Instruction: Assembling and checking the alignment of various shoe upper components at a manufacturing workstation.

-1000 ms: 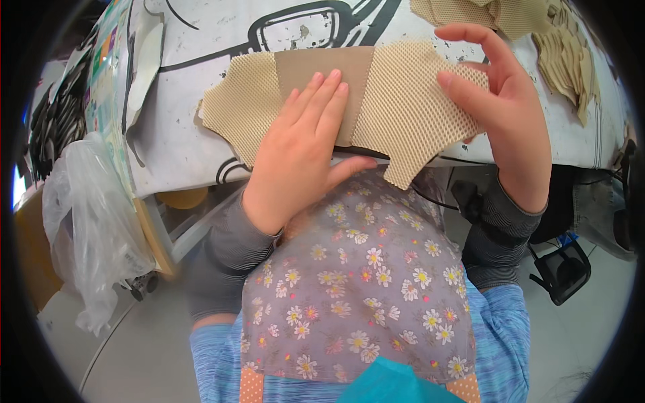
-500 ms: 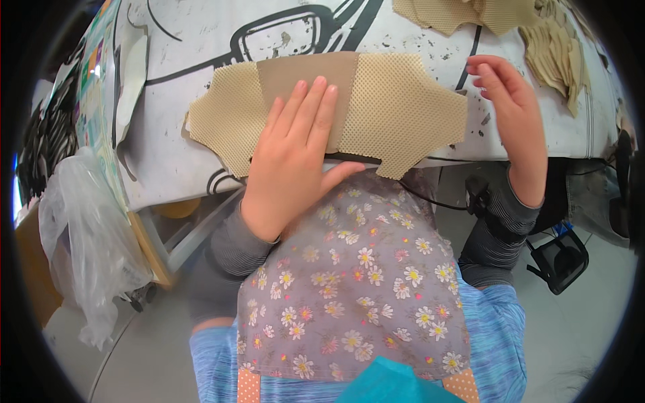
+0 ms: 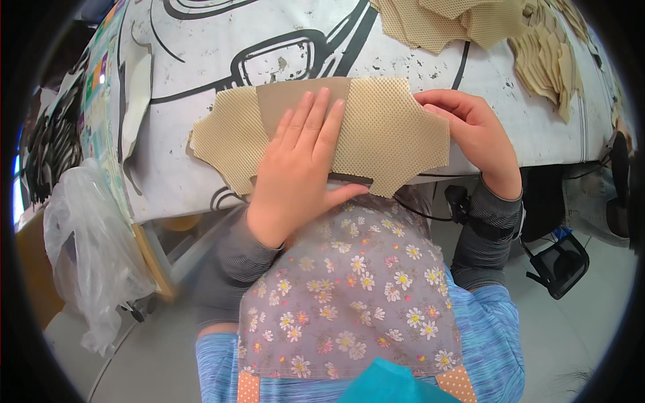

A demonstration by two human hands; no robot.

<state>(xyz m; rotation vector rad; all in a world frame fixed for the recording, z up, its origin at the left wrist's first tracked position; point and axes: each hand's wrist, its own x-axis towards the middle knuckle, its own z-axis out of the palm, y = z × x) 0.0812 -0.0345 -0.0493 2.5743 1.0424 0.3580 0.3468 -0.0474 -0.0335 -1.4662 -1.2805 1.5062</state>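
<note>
A beige mesh fabric piece [image 3: 386, 127] with a smooth brown middle panel [image 3: 282, 101] lies at the table's near edge. Flat on the brown panel rests my left hand [image 3: 292, 164], fingers stretched out and thumb pointing right. My right hand [image 3: 480, 134] has its fingertips at the piece's upper right edge, index finger and thumb closed over it. Part of the grip is hidden behind the fabric. A dark strip [image 3: 349, 178] shows along the lower edge, near my left thumb.
Stacks of beige mesh pieces [image 3: 430, 30] and a fanned pile of beige cut pieces [image 3: 547, 67] lie at the far right. A clear plastic bag [image 3: 94, 248] hangs at left, below black pieces [image 3: 50, 144]. The white printed table cover [image 3: 195, 141] has black lines.
My right hand has moved left onto the fabric's right edge and closed there. The left hand stays flat on the piece. The whole view has shifted slightly.
</note>
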